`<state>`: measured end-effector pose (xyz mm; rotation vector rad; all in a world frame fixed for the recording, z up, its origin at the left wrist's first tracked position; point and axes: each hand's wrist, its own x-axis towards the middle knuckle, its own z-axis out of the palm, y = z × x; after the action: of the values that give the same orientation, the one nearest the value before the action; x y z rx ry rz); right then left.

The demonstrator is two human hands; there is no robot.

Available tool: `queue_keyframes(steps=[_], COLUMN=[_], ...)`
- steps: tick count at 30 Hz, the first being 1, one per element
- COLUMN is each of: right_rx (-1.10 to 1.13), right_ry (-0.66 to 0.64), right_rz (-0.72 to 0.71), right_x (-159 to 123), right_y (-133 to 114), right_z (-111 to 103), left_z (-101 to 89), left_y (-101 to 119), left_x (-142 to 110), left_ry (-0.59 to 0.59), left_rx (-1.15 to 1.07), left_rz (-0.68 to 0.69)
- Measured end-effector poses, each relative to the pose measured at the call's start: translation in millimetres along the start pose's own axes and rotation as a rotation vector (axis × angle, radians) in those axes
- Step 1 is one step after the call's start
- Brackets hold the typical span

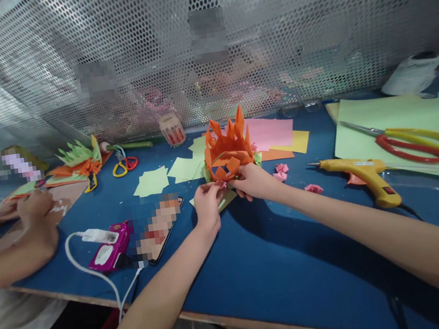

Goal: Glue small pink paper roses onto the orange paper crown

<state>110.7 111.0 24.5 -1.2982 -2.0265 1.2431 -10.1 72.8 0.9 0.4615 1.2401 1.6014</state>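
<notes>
An orange folded-paper basket (229, 152) with tall pointed tips stands on the blue table, with green paper pieces at its sides. My left hand (208, 207) is at its front, thumb and fingers pinched on a small pink paper flower (223, 184) against the lower edge. My right hand (255, 182) is closed on the lower front right of the basket; its fingertips are partly hidden. Under my hands lies a light green paper sheet (227, 199). Further small pink paper flowers (281, 172) lie to the right of my right hand.
A yellow glue gun (353, 167) and red-and-yellow scissors (415, 161) lie right, the scissors on green sheets (391, 107). Left are a phone (166, 226), a purple device (111, 248) with a white cable, and a co-worker's hands (33, 209). Pink paper (267, 130) lies behind; a perforated sheet rises beyond.
</notes>
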Motion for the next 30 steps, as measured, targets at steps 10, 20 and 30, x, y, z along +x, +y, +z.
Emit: queue_keyframes(steps=[10,20,30], right_rx=[-0.033,-0.059,-0.078], right_ry=[0.018,0.020,0.022], right_rz=[0.036,0.051,0.053], right_x=[-1.3,-1.9,-6.2], right_y=[-2.2,-2.1,-8.3], right_z=[0.5,0.0,-0.6], left_z=[0.6,0.2,-1.8], left_y=[3.8,4.4,7.0], left_x=[-1.7,-1.2,-2.3], left_ry=[-0.010,-0.012,-0.052], left_rx=[0.001,0.030,0.041], left_rz=[-0.040,-0.060,-0.082])
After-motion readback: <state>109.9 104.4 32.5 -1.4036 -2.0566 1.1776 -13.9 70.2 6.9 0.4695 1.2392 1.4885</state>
